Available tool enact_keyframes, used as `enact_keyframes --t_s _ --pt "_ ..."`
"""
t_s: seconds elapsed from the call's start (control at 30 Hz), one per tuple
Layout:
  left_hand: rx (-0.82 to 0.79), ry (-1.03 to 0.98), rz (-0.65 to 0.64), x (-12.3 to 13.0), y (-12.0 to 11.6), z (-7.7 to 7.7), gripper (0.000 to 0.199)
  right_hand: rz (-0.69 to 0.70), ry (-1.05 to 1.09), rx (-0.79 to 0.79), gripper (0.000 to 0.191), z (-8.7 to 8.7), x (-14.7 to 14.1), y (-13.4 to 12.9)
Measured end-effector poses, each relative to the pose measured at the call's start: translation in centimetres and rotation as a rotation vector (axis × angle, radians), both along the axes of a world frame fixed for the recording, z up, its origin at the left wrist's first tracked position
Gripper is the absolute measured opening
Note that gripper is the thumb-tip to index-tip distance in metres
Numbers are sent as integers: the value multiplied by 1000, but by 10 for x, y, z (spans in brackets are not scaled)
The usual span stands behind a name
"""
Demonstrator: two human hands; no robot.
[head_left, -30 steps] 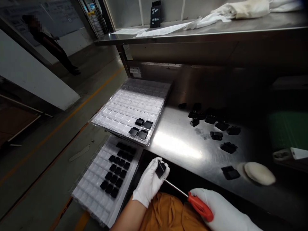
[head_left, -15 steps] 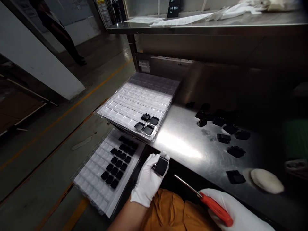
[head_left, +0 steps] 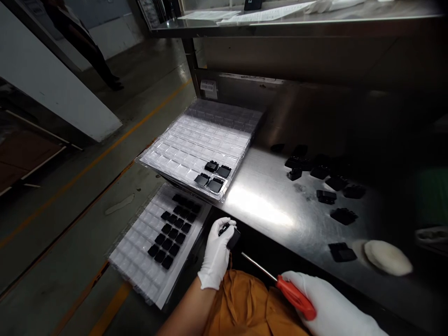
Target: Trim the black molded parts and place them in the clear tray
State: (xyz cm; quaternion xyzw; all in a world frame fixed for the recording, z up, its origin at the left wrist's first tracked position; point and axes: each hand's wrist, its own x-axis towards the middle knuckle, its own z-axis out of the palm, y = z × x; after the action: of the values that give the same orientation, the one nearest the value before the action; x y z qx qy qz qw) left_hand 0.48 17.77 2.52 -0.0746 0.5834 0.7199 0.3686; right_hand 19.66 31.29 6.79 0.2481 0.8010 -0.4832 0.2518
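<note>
My left hand (head_left: 217, 252), in a white glove, grips a black plastic part (head_left: 233, 237) just off the table's front edge. In my gloved right hand (head_left: 315, 298) is a screwdriver (head_left: 294, 297) with a red handle; its metal shaft points up and left toward the black part without touching it. Several similar black parts (head_left: 344, 215) lie scattered on the metal table (head_left: 259, 205). A clear tray (head_left: 189, 140) on the table's left holds several black parts in its near corner. Below it, a lower tray (head_left: 133, 252) holds several more.
A round pale pad (head_left: 388, 257) lies at the table's right. Papers (head_left: 266, 15) rest on a metal shelf (head_left: 280, 31) above. Something green (head_left: 432, 200) shows at the right edge. A person (head_left: 84, 44) stands at the far upper left, beyond a white pillar (head_left: 52, 74).
My left hand has turned the black part, and its fingers now curl over the top. My right hand and the screwdriver have moved left, closer to it. The view has tilted slightly down.
</note>
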Motion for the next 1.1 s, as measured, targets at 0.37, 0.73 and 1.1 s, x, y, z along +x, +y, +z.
enact_keyframes --t_s 0.37,0.73,1.1 --pt "306 -210 37 -7 5 56 25 -150 209 25 27 -16 4 29" --pt "523 -713 120 -13 21 85 29 -312 174 727 22 -99 9 46" --pt "359 -894 44 -22 50 86 21 -424 310 831 23 -125 6 41"
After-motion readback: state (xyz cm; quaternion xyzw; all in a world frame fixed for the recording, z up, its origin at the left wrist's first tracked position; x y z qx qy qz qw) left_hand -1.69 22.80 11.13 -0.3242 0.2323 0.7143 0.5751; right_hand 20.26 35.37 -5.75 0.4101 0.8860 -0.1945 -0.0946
